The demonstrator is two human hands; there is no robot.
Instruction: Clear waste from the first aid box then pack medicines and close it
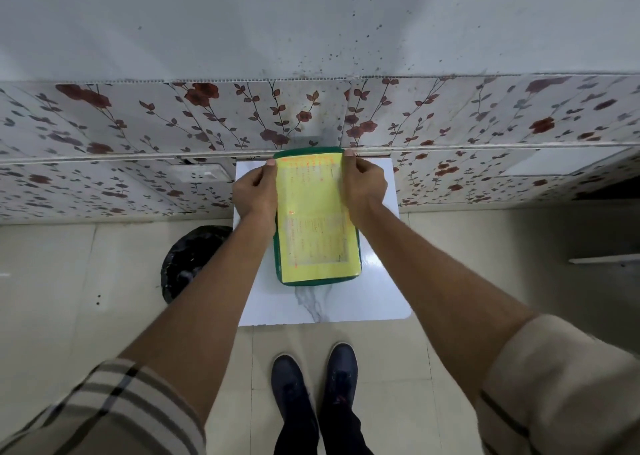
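- Head view looks straight down on a small white marble-patterned table [332, 302] pushed against a wall covered in floral sheeting [138, 125].
- A green first aid box [287, 257] with a yellow printed label [318, 233] on its lid lies flat on the table, its far end close to the wall and its near end well short of the table's front edge.
- Bare tabletop shows on both sides of the box and in front of it.
- Left hand [254, 191] grips the far left edge of the lid, fingers curled over the rim, thumb near the top corner.
- Right hand [363, 181] grips the far right edge the same way, fingertips at the top corner.
- Whether the lid is fully seated or slightly lifted cannot be told.
- A black-lined waste bin [194, 260] stands on the tiled floor just left of the table, partly under the left forearm.
- Two dark shoes [315, 385] stand in front of the table.
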